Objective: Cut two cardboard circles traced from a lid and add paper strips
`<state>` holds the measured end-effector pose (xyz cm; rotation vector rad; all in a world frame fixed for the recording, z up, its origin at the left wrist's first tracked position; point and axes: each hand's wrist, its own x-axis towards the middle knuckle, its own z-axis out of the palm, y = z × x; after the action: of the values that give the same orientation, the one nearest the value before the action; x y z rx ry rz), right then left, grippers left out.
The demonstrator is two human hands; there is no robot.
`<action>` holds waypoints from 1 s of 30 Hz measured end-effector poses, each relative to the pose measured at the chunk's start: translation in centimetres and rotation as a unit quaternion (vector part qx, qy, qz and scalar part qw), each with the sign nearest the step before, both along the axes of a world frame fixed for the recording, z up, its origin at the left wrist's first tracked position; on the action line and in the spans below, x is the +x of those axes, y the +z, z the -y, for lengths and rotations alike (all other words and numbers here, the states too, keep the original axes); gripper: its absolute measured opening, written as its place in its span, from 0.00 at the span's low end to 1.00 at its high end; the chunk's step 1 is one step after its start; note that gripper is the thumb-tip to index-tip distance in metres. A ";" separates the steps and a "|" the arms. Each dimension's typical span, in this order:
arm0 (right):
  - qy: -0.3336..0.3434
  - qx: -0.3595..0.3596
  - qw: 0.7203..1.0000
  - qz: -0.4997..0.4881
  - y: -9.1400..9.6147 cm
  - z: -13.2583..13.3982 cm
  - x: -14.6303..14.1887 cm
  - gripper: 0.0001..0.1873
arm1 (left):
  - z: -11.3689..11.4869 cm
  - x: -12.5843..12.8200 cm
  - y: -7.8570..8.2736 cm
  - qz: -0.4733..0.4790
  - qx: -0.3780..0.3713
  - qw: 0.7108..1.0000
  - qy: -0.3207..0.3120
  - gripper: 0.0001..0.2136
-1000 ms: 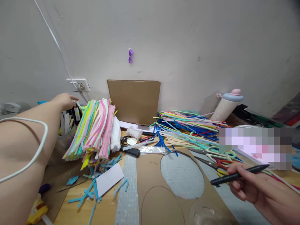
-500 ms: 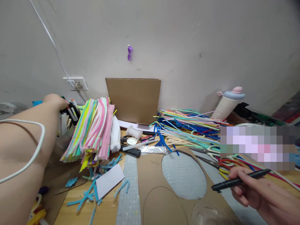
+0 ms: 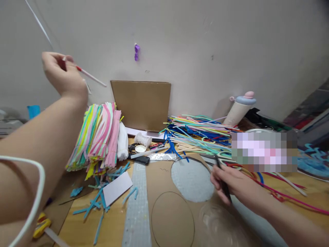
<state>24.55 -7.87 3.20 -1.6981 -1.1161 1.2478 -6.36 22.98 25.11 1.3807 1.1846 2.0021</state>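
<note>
My left hand point(image 3: 61, 70) is raised in front of the wall, fingers closed on a slim white-and-red pen point(image 3: 93, 78) that slants down to the right. Over the right part of the work area, my right hand point(image 3: 228, 180) grips a black pen point(image 3: 225, 188), tilted steeply. Beneath it lies a brown cardboard sheet point(image 3: 159, 181) with an oval cut-out, through which a grey surface shows. An oval outline point(image 3: 171, 192) is drawn nearer to me on the sheet. A clear round plastic piece point(image 3: 218, 219) lies to the right of this outline, partly blurred.
Bundles of pastel pipe cleaners point(image 3: 99, 137) stand at left; more loose pipe cleaners point(image 3: 197, 132) lie at back right. A cardboard panel point(image 3: 141, 106) leans on the wall. A white bottle point(image 3: 239, 111), a white card point(image 3: 118, 188), a yellow-handled tool point(image 3: 41, 225) and blue scraps point(image 3: 94, 209) are around.
My left hand has risen from the pens at far left, now with the white-and-red pen. My right hand has moved left over the cardboard, and the black pen has turned from near level to steep.
</note>
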 end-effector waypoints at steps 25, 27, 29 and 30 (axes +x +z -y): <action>-0.030 0.173 0.954 -0.244 0.4 -4.2 -6.1 0.17 | 26.7 5.2 -21.6 -0.123 -0.472 0.717 -0.498 0.18; -0.044 0.195 0.957 -0.212 0.1 -5.8 -5.4 0.16 | 26.6 4.5 -22.3 -0.066 -0.503 0.702 -0.500 0.19; -0.009 0.182 0.970 -0.162 -0.6 -7.3 -5.6 0.11 | 26.4 4.1 -23.2 -0.145 -0.436 0.769 -0.445 0.18; 0.015 0.173 0.976 -0.134 -1.1 -7.9 -6.1 0.09 | 26.3 4.0 -23.6 -0.217 -0.379 0.800 -0.411 0.17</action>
<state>18.47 0.07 2.08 -1.2196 -1.1215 1.1788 -2.36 -3.33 1.50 1.5268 1.0766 0.5141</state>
